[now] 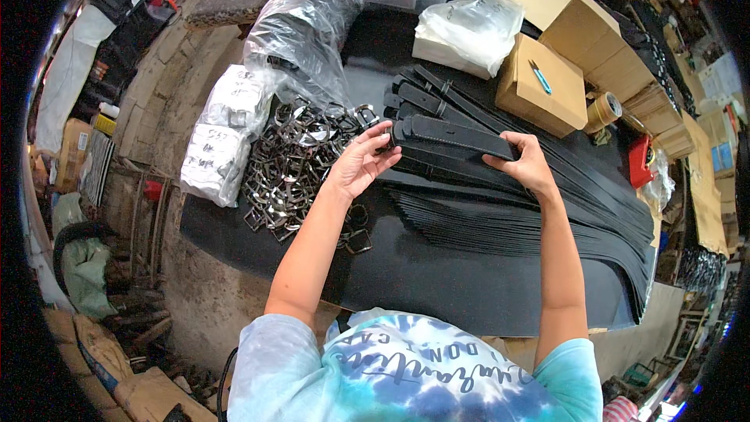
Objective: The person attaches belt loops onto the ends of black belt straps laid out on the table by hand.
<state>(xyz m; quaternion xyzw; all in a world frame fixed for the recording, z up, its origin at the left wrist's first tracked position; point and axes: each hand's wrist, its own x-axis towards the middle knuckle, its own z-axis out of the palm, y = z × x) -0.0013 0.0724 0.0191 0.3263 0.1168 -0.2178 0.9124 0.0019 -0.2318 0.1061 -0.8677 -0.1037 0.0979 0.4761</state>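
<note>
Above the middle of the table, a black belt (453, 136) stretches between my two hands, with stitching along its edge. My right hand (527, 164) pinches it at the right, thumb below and fingers on top. At its left end my left hand (361, 163) has its fingers curled around what looks like a dark metal buckle; the fingers partly hide it. Left of that hand lies a heap of loose metal buckles (293, 168). Below and behind the held belt, many black belt straps (476, 219) lie in fanned rows, bending over the table's right side.
White wrapped packets (215, 158) stand left of the buckles, with a clear plastic bag (301, 39) behind. Farther right are a bagged white box (469, 32), a cardboard box (543, 86) bearing a blue pen (540, 77), a tape roll (603, 112) and a red tool (641, 161).
</note>
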